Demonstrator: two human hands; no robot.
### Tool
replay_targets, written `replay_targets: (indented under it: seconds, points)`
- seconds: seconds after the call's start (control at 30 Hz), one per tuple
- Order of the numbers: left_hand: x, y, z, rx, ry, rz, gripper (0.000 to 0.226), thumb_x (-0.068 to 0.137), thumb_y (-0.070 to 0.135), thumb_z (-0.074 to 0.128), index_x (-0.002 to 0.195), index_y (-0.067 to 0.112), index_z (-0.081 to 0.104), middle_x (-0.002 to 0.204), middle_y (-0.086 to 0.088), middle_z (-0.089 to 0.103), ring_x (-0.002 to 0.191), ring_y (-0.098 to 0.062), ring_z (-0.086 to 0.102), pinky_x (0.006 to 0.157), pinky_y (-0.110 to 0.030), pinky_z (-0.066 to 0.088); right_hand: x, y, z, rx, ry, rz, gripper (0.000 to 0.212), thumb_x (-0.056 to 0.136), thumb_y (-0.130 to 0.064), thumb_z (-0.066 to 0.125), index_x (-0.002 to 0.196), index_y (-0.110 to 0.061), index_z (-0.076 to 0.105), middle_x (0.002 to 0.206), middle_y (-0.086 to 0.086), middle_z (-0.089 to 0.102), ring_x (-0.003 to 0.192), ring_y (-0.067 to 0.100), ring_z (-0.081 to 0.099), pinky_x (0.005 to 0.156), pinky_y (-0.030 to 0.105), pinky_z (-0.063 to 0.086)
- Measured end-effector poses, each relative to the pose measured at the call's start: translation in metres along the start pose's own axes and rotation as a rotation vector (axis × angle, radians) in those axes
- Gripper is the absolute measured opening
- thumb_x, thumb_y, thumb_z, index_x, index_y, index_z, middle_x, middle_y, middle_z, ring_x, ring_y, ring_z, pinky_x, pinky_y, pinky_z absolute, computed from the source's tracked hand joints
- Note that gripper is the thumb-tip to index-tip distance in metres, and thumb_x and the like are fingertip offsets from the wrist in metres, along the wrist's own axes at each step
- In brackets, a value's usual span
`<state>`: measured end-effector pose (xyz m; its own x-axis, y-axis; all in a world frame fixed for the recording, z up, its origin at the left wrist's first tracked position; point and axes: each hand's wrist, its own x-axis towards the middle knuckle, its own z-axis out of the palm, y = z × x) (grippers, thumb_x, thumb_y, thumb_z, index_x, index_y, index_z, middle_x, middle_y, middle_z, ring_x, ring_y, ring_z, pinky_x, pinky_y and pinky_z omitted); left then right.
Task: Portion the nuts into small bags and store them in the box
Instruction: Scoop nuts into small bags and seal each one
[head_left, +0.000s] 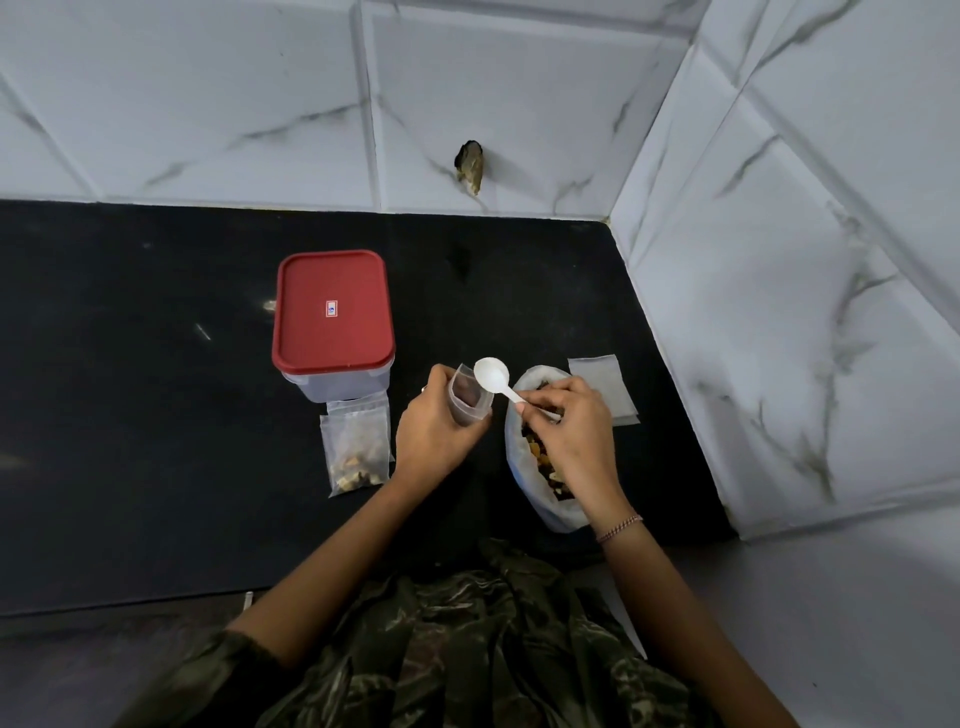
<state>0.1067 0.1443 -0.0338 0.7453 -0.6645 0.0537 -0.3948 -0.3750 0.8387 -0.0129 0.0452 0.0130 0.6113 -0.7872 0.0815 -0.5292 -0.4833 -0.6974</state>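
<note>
Nuts (540, 457) fill an open white bag (524, 499) near the surface's (156, 415) right edge, under the right hand (569, 431), which pinches a white plastic spoon (493, 376). Its empty bowl hangs over a small clear bag (467, 400) clasped upright by the left hand (434, 431). Left of that lies a filled small bag (356, 449), touching the red-lidded box (332, 322).

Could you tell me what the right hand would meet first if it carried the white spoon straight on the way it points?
Probably the small clear bag held by the left hand; the spoon bowl sits at its mouth, though depth is unclear.
</note>
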Motion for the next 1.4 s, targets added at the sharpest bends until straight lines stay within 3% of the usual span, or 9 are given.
replay_targets:
  seconds: [0.17,0.3,0.43,0.53,0.6,0.97,1.07,1.2,1.4]
  points:
    - [-0.007,-0.020,-0.005,0.022,0.018,-0.010,0.038,0.077,0.028,0.075,0.101,0.021,0.046,0.087,0.016,0.059,0.080,-0.005,0.061,0.065,-0.015,0.046,0.005,0.001,0.013,0.147,-0.088,0.136,0.016,0.081,-0.017,0.072,0.097,-0.017,0.072,0.079,-0.014,0.062,0.081,0.003,0.060,0.072,0.010,0.043]
    - [-0.012,-0.028,-0.009,0.011,0.054,-0.034,0.039,0.077,0.030,0.075,0.102,0.018,0.047,0.091,0.008,0.063,0.081,-0.008,0.061,0.066,-0.021,0.049,0.006,0.001,0.039,0.143,-0.134,0.174,0.019,0.076,-0.015,0.076,0.094,-0.017,0.070,0.072,-0.012,0.065,0.067,-0.001,0.061,0.064,0.010,0.046]
    - [-0.017,-0.028,-0.014,-0.007,0.076,-0.043,0.039,0.077,0.026,0.075,0.100,0.022,0.043,0.085,0.015,0.057,0.075,0.003,0.055,0.062,-0.010,0.041,0.009,0.002,0.068,0.084,-0.148,0.197,0.014,0.084,-0.010,0.069,0.096,-0.017,0.064,0.082,-0.004,0.068,0.067,0.002,0.063,0.065,0.019,0.055]
    - [-0.018,-0.029,-0.016,-0.021,0.085,-0.046,0.040,0.077,0.025,0.076,0.100,0.022,0.043,0.082,0.019,0.055,0.076,0.005,0.055,0.063,-0.013,0.043,0.011,0.004,0.081,0.042,-0.150,0.235,0.015,0.090,-0.004,0.057,0.099,-0.016,0.060,0.085,0.002,0.066,0.073,0.011,0.065,0.064,0.033,0.058]
    - [-0.018,-0.031,-0.017,-0.024,0.088,-0.047,0.040,0.077,0.025,0.076,0.100,0.022,0.043,0.083,0.019,0.055,0.076,0.005,0.056,0.064,-0.014,0.044,0.010,0.005,0.085,-0.008,-0.162,0.239,0.017,0.092,-0.004,0.052,0.100,-0.016,0.060,0.089,0.004,0.065,0.078,0.014,0.064,0.066,0.033,0.057]
    - [-0.017,-0.033,-0.017,-0.068,0.094,-0.033,0.041,0.076,0.023,0.077,0.099,0.020,0.044,0.087,0.011,0.060,0.078,0.000,0.058,0.066,-0.010,0.042,0.002,0.004,0.077,-0.349,-0.359,0.067,0.024,0.095,-0.010,0.049,0.118,-0.008,0.054,0.100,0.010,0.064,0.086,0.022,0.064,0.074,0.033,0.055]
    - [-0.016,-0.030,-0.017,-0.086,0.091,-0.019,0.041,0.077,0.022,0.077,0.100,0.019,0.044,0.087,0.010,0.060,0.079,0.000,0.058,0.067,-0.009,0.042,-0.002,-0.005,0.059,-0.317,-0.274,-0.029,0.023,0.096,-0.012,0.049,0.117,-0.010,0.057,0.103,0.007,0.065,0.091,0.018,0.063,0.078,0.031,0.053]
    - [-0.017,-0.022,-0.019,-0.110,0.091,0.005,0.040,0.079,0.027,0.076,0.102,0.017,0.044,0.086,0.013,0.058,0.077,0.003,0.058,0.064,-0.006,0.043,-0.009,-0.031,0.034,-0.032,-0.133,-0.262,0.023,0.092,-0.025,0.058,0.115,-0.024,0.062,0.095,-0.006,0.061,0.083,0.004,0.057,0.070,0.018,0.050]
    - [-0.013,-0.014,-0.019,-0.166,0.088,-0.040,0.035,0.081,0.016,0.069,0.104,0.011,0.044,0.087,0.004,0.062,0.075,-0.006,0.060,0.059,-0.010,0.043,-0.017,-0.044,0.034,-0.275,-0.071,-0.480,0.018,0.084,-0.035,0.067,0.095,-0.021,0.069,0.089,-0.005,0.054,0.085,0.006,0.049,0.061,0.014,0.037]
